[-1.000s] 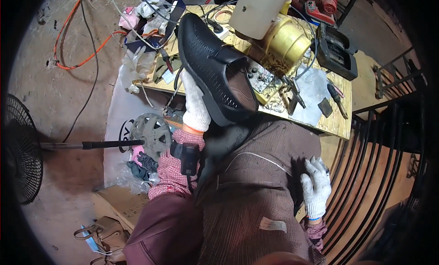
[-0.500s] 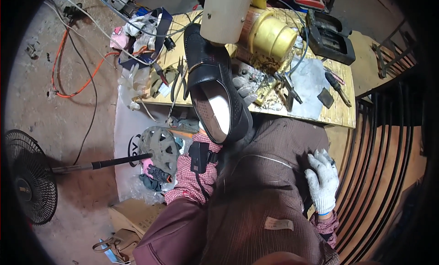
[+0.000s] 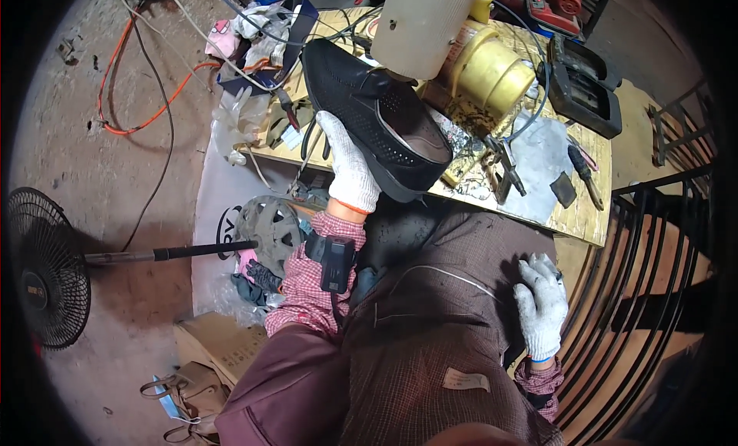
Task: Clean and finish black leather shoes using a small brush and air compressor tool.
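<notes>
Black perforated shoe (image 3: pixel 377 123) sits lifted over the cluttered bench (image 3: pixel 573 215), gripped along its sole by the gloved left hand (image 3: pixel 350 169), fingers clenched around it. Right hand (image 3: pixel 542 307) rests loose on the lap, grasping nothing. Nothing on the shoe looks worked yet; pliers (image 3: pixel 503 165) lie untouched beyond the left fingers.

The palm of the left hand (image 3: pixel 350 165) was hidden against the black shoe (image 3: pixel 377 123), whose sole beyond the fingers could not be seen. Small tools past the fingertips were too tangled to be told apart.
</notes>
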A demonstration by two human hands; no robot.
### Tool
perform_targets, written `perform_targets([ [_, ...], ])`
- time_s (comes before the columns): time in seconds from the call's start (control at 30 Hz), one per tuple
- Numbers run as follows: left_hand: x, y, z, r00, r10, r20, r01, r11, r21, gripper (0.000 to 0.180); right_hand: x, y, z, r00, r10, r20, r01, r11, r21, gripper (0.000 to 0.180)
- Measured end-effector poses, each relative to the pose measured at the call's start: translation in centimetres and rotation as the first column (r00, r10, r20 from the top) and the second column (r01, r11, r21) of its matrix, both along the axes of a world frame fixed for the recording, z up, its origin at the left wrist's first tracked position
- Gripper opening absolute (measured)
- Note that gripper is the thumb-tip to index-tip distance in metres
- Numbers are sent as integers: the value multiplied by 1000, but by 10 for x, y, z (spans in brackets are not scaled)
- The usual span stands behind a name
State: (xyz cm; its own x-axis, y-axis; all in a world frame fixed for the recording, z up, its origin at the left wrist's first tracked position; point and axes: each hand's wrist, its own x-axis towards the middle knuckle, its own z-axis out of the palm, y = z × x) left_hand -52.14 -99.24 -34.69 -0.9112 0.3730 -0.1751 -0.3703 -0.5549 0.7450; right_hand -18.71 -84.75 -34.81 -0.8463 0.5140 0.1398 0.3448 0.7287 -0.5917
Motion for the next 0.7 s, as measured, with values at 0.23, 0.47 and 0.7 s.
perform_targets([
  [0.23, -39, 1, -4, 977, 210, -33, -212, 960, -182, 78, -2, 1, -3, 1000, 18, -1, -18, 1000, 0, 33],
  [0.47, -51, -7, 9, 967, 235, -94, -237, 971, -14, 76, 2, 0, 0, 999, 24, 24, -24, 1000, 4, 33],
  [0.7, -18, -36, -7, 994, 48, 97, -59, 992, 110, 90, -49, -4, 17, 981, 100, -165, -145, 945, -292, 57],
])
